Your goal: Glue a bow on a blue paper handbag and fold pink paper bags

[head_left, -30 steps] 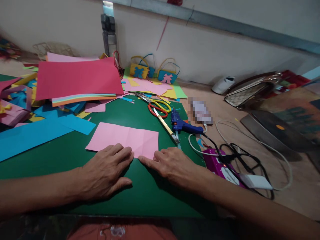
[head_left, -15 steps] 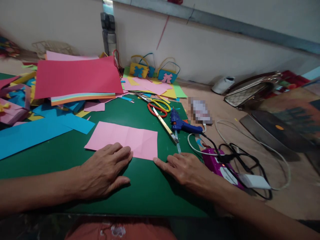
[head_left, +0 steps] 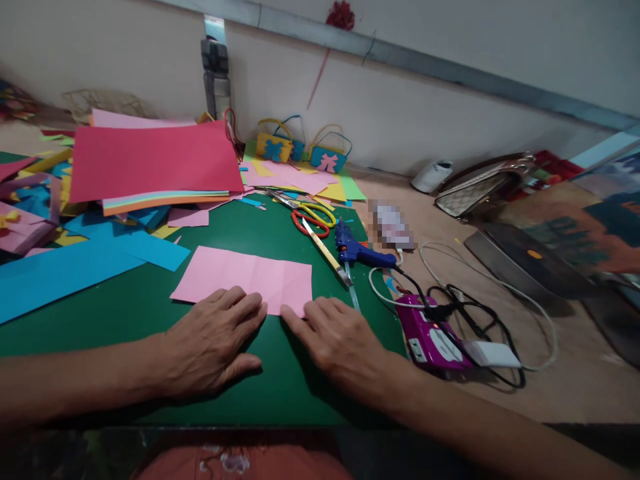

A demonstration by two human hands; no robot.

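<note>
At far L., a long blue strip [head_left: 60,270] is laid on the green board [head_left: 295,393], w/ mixed paper scraps [head_left: 37,193] heaped behind. Next, a red sheet [head_left: 155,163] is seen atop a stack of col. paper. The L. hand [head_left: 217,343] is held palm down, fingers extended & close together, thumb spread; nothing is gripped, the fingertips being rested on the near edge of the pink paper [head_left: 240,270]. This piece is placed flat on the board btwn & just beyond both hands, faint creases being visible. Behind, small paper bags [head_left: 327,159] w/ bows are stood nr. the wall. Scissors [head_left: 315,220] w/ red & yellow handles and a cutter [head_left: 323,247] are set R. of the paper. The R. hand [head_left: 333,340] is half open, index extended to the paper's near edge, other fingers loosely bent; nothing is seen grasped. A blue glue gun [head_left: 357,247] is laid beyond it; farther R., a purple power strip [head_left: 430,340] is placed amid cables [head_left: 537,300].
</note>
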